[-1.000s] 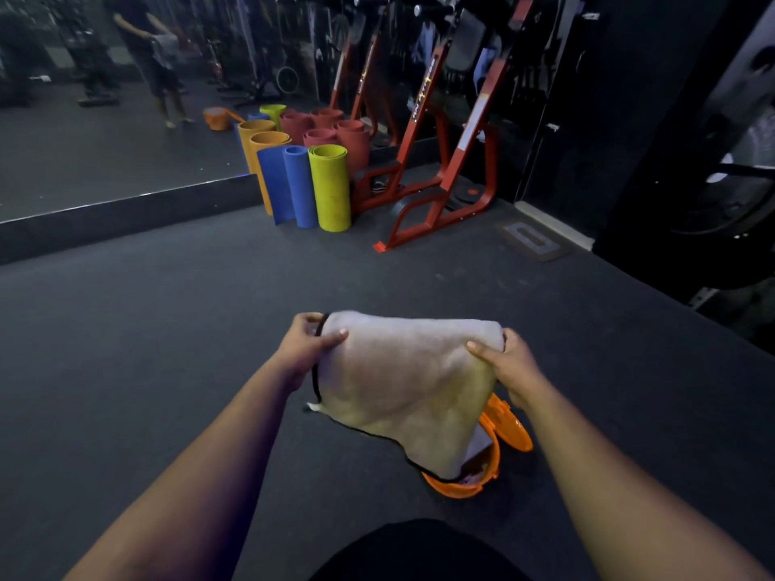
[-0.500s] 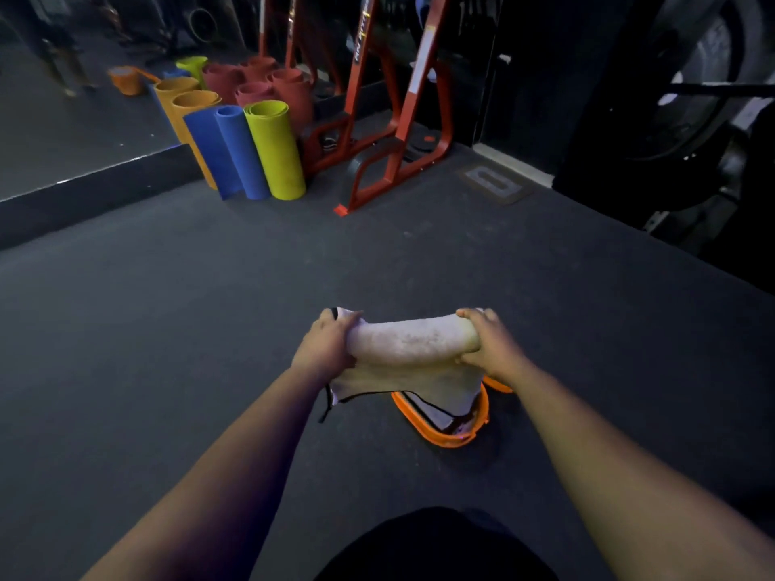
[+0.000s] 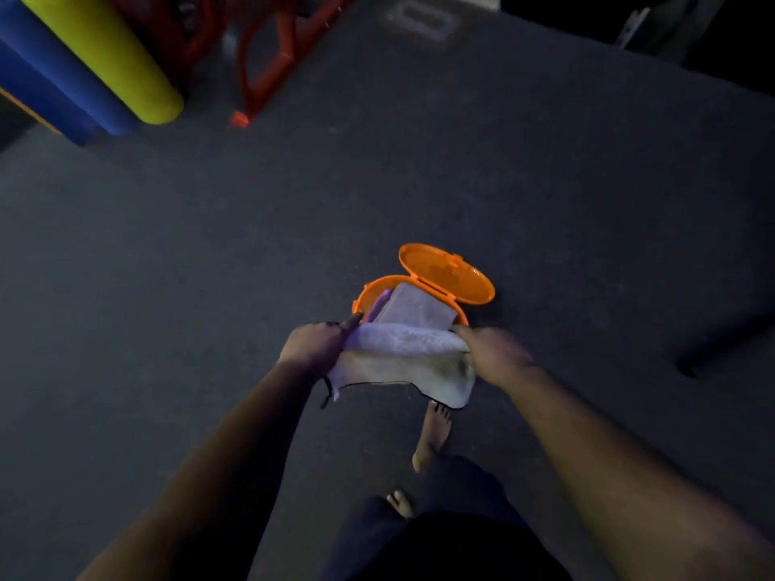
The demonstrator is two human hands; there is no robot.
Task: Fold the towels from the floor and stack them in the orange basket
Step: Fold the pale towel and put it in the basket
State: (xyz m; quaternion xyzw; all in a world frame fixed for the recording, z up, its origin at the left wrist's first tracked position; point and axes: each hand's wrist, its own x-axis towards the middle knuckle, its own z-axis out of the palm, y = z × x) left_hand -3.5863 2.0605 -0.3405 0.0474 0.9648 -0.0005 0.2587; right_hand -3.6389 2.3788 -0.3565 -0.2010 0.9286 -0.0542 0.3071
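Dark gym flooring (image 3: 167,287) fills nearly the whole view and carries everything that matters. Nearest the camera, the person's bare feet (image 3: 432,438) stand on it, just short of the work.

Beyond the feet, both arms reach forward and hold a pale towel (image 3: 402,358) folded over into a thick roll, its loose lower edge hanging down toward the floor. The left hand (image 3: 314,350) grips one end, its fingers curled round the cloth; the right hand (image 3: 490,354) grips the other end, though blur hides exactly how its fingers lie. The towel's long axis runs left to right between the two hands.

Just past the towel, touching or nearly touching its far edge, sits the orange basket (image 3: 365,295), its lid (image 3: 444,272) swung open to the far right. Another folded towel (image 3: 415,308) already lies inside.

So the basket lies straight ahead of and below both hands, about equally near to each, and the held towel spans the opening crosswise. In my judgement the step in hand is the placement: the bundle needs to travel forward and down onto the towel inside, with the hanging edge tucked under so it does not drape over the rim.

Farthest off, at the upper left, stand yellow and blue rolled mats (image 3: 105,65) and a red metal frame (image 3: 260,77).
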